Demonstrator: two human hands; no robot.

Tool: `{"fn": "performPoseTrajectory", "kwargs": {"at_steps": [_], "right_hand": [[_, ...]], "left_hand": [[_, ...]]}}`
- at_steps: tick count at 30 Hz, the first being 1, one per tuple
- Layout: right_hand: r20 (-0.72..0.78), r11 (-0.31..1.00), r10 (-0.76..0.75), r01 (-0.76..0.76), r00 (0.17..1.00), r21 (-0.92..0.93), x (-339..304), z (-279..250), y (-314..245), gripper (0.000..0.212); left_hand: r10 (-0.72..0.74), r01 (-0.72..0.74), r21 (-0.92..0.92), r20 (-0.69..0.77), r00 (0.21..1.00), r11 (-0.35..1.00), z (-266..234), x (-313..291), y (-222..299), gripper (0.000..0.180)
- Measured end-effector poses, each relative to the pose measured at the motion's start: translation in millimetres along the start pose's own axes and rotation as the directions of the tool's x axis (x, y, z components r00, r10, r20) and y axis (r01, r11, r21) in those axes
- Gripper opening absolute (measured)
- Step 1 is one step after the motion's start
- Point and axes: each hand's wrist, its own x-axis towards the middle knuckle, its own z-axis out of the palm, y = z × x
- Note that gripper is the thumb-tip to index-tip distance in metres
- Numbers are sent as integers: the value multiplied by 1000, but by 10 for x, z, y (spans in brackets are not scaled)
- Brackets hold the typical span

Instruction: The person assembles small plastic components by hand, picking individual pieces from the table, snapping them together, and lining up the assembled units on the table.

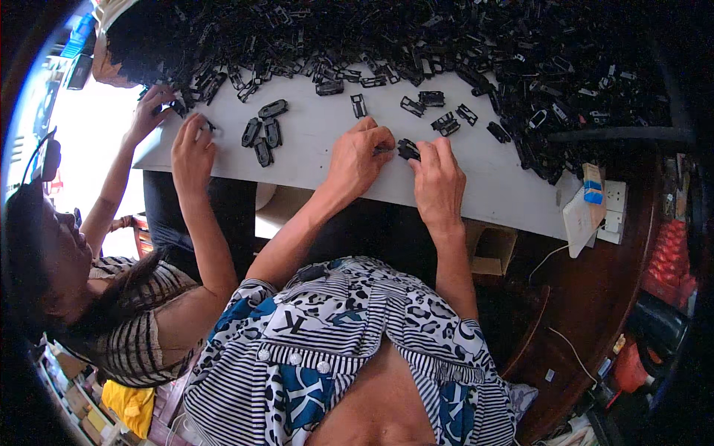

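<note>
My left hand (358,157) is closed over the near edge of the white table (312,160), with a small dark piece between thumb and fingers, mostly hidden. Just to its right, my right hand (440,182) pinches a black plastic frame part (408,149). The two hands are close together but apart. Beyond my left fingertips lies a loose open black frame (358,105). Past my right hand are several similar parts, among them a black clip-like piece (445,123) and another frame (466,114).
A large heap of black plastic parts (297,37) covers the table's far side and right end. At left, several oval black pieces (273,134) lie near a co-worker's hands (193,152). A power strip (613,208) and a notepad (581,219) hang at the right edge.
</note>
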Motion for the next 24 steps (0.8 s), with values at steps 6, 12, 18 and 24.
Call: {"fn": "performPoseTrajectory", "kwargs": {"at_steps": [6,12,18,24], "right_hand": [[15,1000,-14,14,1000,1,-11,-45,-3,29],[112,999,3,2,994,-47,-23,-7,-21,25],[50,999,-3,1,999,34,-63,14,35,22],[80,983,29,-43,996,180,-53,-2,83,21]], "left_hand": [[-27,27,-1,6,1000,1000,2,-1,5,19],[-44,44,34,14,999,998,-23,6,54,20],[-45,43,-53,-41,998,998,-24,-7,70,24],[34,-32,72,-31,999,997,41,202,215,20]]}}
